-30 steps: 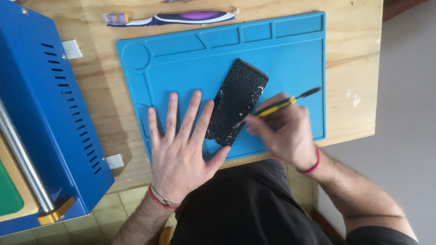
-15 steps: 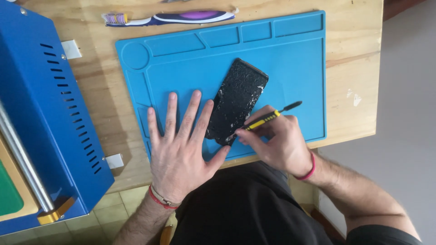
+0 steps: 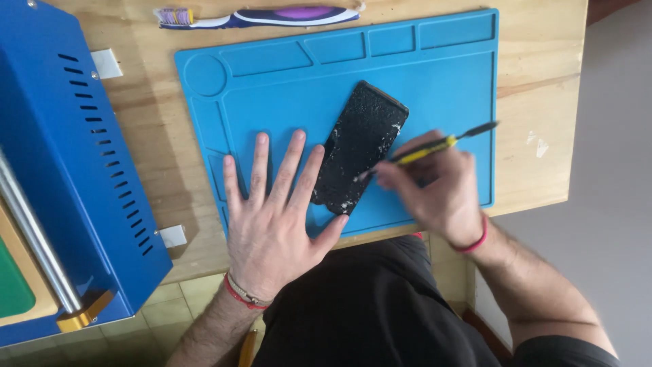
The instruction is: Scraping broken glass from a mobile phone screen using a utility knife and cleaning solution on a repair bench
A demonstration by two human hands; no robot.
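head camera looks straight down (close) at blue mat.

The mat is bright blue. The phone on it is black with white specks. The tool is yellow and black. The toothbrush, at the bench's far edge, is dark blue, purple and white. The machine is blue.

Bare forearms, red wristbands, dark shirt and trousers.
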